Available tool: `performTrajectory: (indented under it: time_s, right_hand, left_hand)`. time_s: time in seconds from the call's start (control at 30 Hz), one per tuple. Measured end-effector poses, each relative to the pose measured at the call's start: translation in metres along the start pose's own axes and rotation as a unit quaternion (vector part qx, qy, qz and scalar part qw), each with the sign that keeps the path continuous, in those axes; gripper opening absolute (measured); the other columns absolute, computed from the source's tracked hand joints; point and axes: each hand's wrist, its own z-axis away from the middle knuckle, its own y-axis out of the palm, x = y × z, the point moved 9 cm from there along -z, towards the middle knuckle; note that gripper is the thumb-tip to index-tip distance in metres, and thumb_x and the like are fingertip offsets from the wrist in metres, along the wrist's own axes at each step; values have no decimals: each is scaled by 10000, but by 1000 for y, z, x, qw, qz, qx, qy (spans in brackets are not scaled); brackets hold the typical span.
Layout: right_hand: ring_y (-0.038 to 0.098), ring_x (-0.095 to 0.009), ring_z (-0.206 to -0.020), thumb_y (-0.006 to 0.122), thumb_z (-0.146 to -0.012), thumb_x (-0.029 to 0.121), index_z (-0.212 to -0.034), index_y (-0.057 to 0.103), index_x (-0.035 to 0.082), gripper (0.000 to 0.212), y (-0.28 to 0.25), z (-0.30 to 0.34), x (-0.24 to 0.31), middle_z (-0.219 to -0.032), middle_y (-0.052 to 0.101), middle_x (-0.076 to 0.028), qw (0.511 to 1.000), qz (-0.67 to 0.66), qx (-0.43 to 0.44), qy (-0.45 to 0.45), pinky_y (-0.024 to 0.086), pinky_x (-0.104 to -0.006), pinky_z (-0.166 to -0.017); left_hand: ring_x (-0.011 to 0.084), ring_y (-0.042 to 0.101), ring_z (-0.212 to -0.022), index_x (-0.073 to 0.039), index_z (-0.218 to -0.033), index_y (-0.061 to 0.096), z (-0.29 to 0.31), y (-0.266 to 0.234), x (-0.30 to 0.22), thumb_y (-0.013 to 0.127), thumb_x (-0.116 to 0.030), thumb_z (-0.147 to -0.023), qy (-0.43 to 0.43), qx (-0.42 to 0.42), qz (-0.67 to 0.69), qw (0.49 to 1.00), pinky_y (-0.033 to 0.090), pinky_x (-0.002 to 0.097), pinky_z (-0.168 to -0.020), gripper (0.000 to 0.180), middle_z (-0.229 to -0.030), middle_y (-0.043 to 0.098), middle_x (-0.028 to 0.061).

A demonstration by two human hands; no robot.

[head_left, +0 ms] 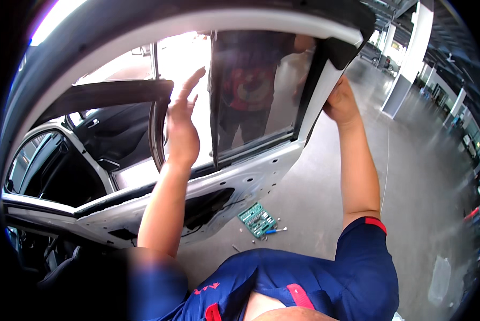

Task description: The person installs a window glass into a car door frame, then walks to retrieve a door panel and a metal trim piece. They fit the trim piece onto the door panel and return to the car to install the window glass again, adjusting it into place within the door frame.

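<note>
A white car door (261, 172) stands in front of me, its inner metal bare with several holes. My left hand (183, 131) is raised in the window opening, fingers stretched upward and slightly blurred, with nothing visible in it. Just right of it is a dark, reflective window pane (256, 91) with a black upright edge. My right hand (342, 102) is closed around the outer edge of the door's window frame (321, 93); its fingertips are partly hidden behind the frame.
On the grey floor (315, 214) below the door lies an open green tool case (257, 219), with a blue-handled tool (275, 231) and small loose parts beside it. A pillar (408, 59) rises at the far right. Another car door (114, 123) shows through the window opening.
</note>
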Motion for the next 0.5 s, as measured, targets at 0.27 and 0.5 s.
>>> performTrajectory:
  time_s: [0.27, 0.5]
  right_hand:
    - [682, -220, -873, 722, -691, 627, -1205, 553, 42, 796, 1, -13, -2, -974, 676, -103, 999, 38, 0, 9, 573, -374, -774]
    - [686, -258, -873, 736, -700, 606, -1191, 555, 38, 772, 5, -13, 1, -980, 676, -116, 999, 27, 10, 14, 577, -400, -767]
  left_hand:
    - [384, 359, -1332, 40, -1344, 443, -45, -64, -35, 114, -314, -990, -187, -170, 243, 937, 196, 510, -1134, 599, -1383, 453, 230]
    - [356, 304, -1381, 10, -1385, 411, -41, -80, -71, 73, -314, -982, -136, -266, 206, 932, 132, 497, -1159, 618, -1447, 388, 212]
